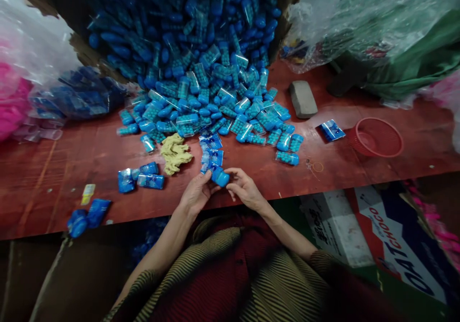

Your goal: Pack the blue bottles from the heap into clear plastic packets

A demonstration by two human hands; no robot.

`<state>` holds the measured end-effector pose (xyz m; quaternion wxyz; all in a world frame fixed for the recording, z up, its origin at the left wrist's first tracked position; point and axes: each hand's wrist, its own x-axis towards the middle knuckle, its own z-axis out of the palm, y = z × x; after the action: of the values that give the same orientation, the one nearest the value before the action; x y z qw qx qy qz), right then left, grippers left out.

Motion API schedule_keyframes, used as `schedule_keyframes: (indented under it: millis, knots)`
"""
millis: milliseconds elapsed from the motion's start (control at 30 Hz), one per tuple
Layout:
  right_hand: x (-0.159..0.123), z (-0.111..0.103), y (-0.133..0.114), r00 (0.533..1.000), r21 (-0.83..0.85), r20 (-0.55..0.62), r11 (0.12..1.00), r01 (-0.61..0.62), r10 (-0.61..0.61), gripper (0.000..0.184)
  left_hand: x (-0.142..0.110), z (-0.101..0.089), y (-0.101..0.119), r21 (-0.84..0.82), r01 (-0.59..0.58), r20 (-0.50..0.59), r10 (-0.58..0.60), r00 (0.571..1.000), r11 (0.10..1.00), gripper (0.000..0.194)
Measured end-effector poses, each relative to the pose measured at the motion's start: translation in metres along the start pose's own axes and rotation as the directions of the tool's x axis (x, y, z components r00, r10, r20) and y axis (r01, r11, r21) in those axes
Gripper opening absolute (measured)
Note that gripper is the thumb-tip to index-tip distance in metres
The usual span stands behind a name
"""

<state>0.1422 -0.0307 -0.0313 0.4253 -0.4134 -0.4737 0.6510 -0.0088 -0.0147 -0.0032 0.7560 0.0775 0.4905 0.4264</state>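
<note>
My left hand (196,193) and my right hand (245,188) meet at the near edge of the red table (72,168), both pinched on one small blue container (220,176). Just beyond them lies a short stack of blue printed packets (212,152). A large heap of blue containers (212,97) filled with blue balls spills from a cardboard box (77,44) at the back. A crumpled yellow cloth (175,153) lies left of the packets.
A red mesh basket (376,137), a grey block (303,98) and one blue packet (331,130) sit to the right. Loose blue containers (143,178) lie at the left. Clear plastic bags (32,49) and a green bag (413,49) line the back. A printed carton (391,245) stands below right.
</note>
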Motion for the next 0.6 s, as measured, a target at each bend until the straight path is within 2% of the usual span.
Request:
schedule_keyframes:
  millis: [67, 133, 267, 367, 533, 600]
  knots:
    - [0.001, -0.002, -0.004, 1.0, 0.031, 0.009, 0.999, -0.025, 0.025, 0.025, -0.002, 0.001, 0.005, -0.022, 0.049, 0.015, -0.049, 0.999, 0.999, 0.013]
    - [0.002, -0.002, -0.005, 0.999, 0.035, -0.036, 0.999, -0.015, 0.016, 0.023, -0.004, 0.004, 0.009, -0.034, 0.056, 0.033, -0.055, 0.998, 0.998, 0.012]
    - [0.004, 0.0, -0.008, 0.993, 0.046, -0.099, 0.997, 0.061, -0.056, 0.026, -0.004, 0.009, 0.008, 0.006, -0.037, 0.129, 0.036, 0.991, 0.999, 0.013]
    - [0.007, -0.004, -0.009, 0.985, 0.096, -0.125, 0.987, 0.131, -0.118, 0.033, -0.004, 0.011, 0.002, -0.008, -0.058, 0.203, 0.059, 0.977, 0.998, 0.022]
    - [0.01, -0.019, -0.007, 0.994, 0.061, 0.032, 0.993, 0.103, -0.105, 0.066, -0.009, 0.011, 0.0, -0.028, -0.059, 0.285, 0.064, 0.956, 0.998, 0.041]
    - [0.01, -0.022, -0.008, 0.989, 0.01, 0.095, 0.994, 0.111, -0.111, 0.072, -0.009, 0.01, 0.004, -0.009, -0.047, 0.314, 0.048, 0.948, 0.999, 0.041]
